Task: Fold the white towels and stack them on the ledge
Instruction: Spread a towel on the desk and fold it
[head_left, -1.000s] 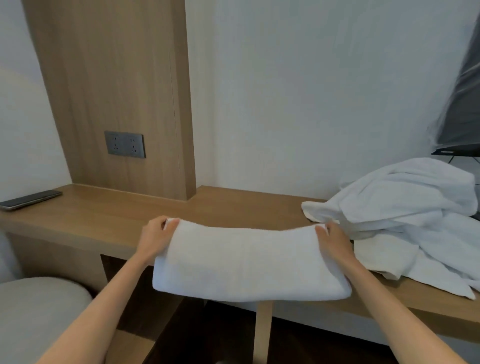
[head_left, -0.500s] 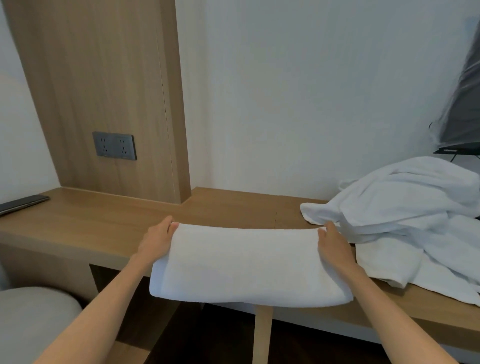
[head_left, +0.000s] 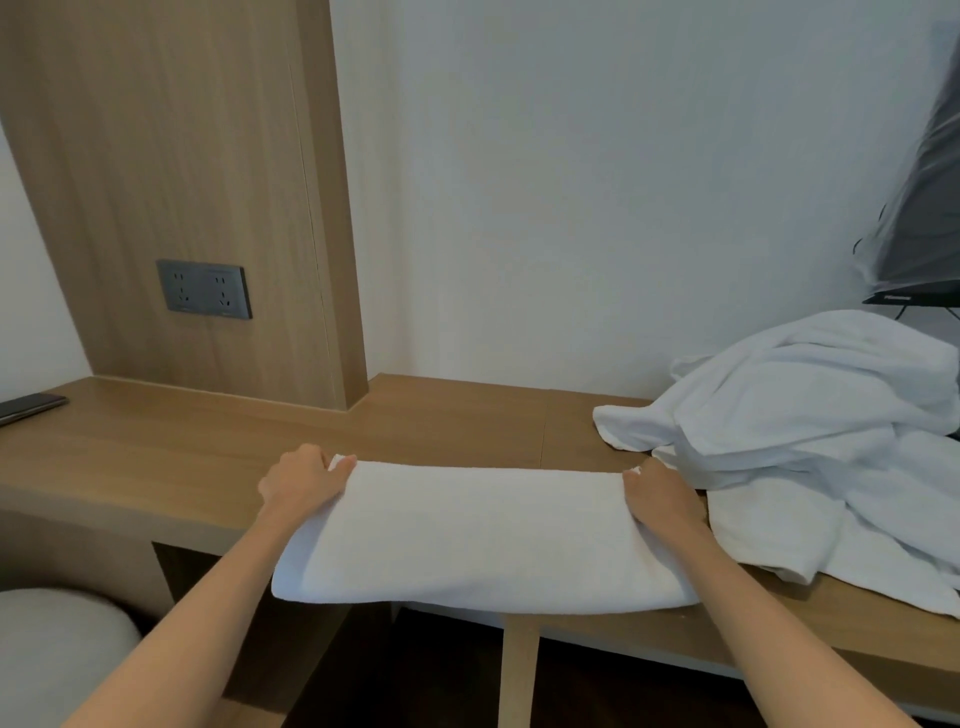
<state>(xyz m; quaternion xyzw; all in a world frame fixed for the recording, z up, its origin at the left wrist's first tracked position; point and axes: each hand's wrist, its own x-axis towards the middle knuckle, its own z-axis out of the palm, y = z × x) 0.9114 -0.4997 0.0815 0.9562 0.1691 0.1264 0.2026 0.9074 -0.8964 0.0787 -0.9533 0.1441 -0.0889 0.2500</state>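
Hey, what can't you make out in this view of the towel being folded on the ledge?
1. Head view: the folded towel hides how the left hand and right hand grip under its ends.
2. Head view: the right edge cuts off the towel pile, so it cannot be counted.
3. Head view: the left edge cuts off the phone.
4. Head view: the folded towel's layers lie hidden underneath.

The folded towel (head_left: 478, 535) at the ledge's front edge is plain white, as is the heap of towels (head_left: 810, 415) at its right end. The ledge (head_left: 156, 457) is light brown with a fine wood grain, matched by the wall panel (head_left: 182, 156), which bears a dark grey socket plate (head_left: 205, 289). The wall (head_left: 571, 182) is white. The phone (head_left: 28, 407) at the left edge is black.
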